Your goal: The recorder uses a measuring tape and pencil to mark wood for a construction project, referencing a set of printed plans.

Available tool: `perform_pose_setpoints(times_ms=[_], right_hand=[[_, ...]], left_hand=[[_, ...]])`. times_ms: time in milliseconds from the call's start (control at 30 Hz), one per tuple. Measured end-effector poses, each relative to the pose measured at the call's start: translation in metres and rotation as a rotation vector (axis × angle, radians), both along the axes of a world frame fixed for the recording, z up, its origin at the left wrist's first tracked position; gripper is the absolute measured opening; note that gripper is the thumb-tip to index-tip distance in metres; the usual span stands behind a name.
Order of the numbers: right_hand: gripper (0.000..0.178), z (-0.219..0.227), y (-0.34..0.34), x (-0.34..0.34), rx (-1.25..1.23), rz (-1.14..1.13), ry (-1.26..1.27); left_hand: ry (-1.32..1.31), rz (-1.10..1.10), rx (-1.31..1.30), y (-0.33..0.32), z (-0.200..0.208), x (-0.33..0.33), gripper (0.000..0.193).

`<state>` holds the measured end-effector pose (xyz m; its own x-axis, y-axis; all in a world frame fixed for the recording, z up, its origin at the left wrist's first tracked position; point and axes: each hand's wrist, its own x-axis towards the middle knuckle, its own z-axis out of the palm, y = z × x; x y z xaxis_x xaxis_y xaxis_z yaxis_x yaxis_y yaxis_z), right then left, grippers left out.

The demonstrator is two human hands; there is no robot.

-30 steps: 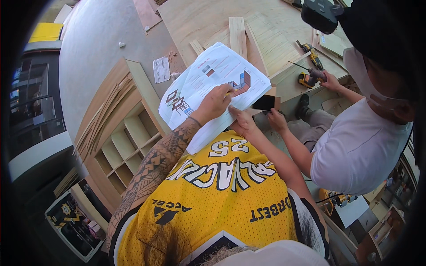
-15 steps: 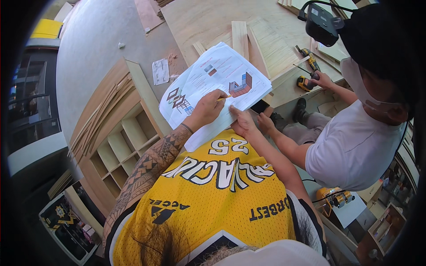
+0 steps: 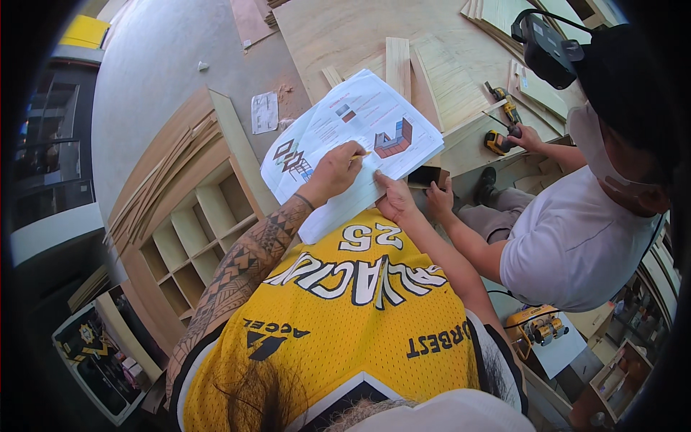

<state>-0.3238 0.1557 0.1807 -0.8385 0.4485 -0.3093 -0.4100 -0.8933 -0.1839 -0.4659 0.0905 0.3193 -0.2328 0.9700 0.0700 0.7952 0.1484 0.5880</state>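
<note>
A stack of white printed sheets point(image 3: 317, 126) with coloured furniture drawings is held up in front of my yellow jersey. My left hand point(image 3: 335, 173), at the end of a tattooed forearm, pinches a thin yellow pencil point(image 3: 363, 155) over the page, its tip beside the larger cabinet drawing. The sheets' lower right edge is gripped by my right hand point(image 3: 396, 200), thumb on top and the other fingers mostly hidden underneath.
At right, a co-worker in a white shirt point(image 3: 568, 248) holds a screwdriver point(image 3: 512, 129) near yellow-black power drills point(image 3: 497, 142) on a plywood-covered table point(image 3: 324, 36). A wooden shelf unit point(image 3: 191, 234) with thin strips on it stands left. A yellow compressor point(image 3: 536, 327) sits lower right.
My pencil hand has shifted slightly left on the page. The co-worker's nearer hand has its fingers raised and more spread, and their head and body have moved a little right.
</note>
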Motion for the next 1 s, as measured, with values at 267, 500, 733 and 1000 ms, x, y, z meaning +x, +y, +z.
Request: perform_pose_setpoints(times_ms=[267, 500, 733, 1000], right_hand=[[0.044, 0.002, 0.007, -0.004, -0.021, 0.027, 0.005], [0.044, -0.001, 0.008, -0.004, -0.010, 0.016, -0.025], [0.046, 0.006, 0.005, -0.004, 0.024, 0.027, 0.020], [0.046, 0.007, 0.006, -0.003, 0.049, 0.017, 0.066]], left_hand=[[-0.074, 0.040, 0.003, 0.002, 0.008, 0.006, 0.015], [-0.014, -0.054, -0.029, 0.003, 0.003, 0.014, 0.017], [0.026, 0.010, 0.030, 0.013, 0.000, 0.008, 0.016], [-0.044, -0.042, 0.038, 0.012, -0.002, 0.016, 0.016]])
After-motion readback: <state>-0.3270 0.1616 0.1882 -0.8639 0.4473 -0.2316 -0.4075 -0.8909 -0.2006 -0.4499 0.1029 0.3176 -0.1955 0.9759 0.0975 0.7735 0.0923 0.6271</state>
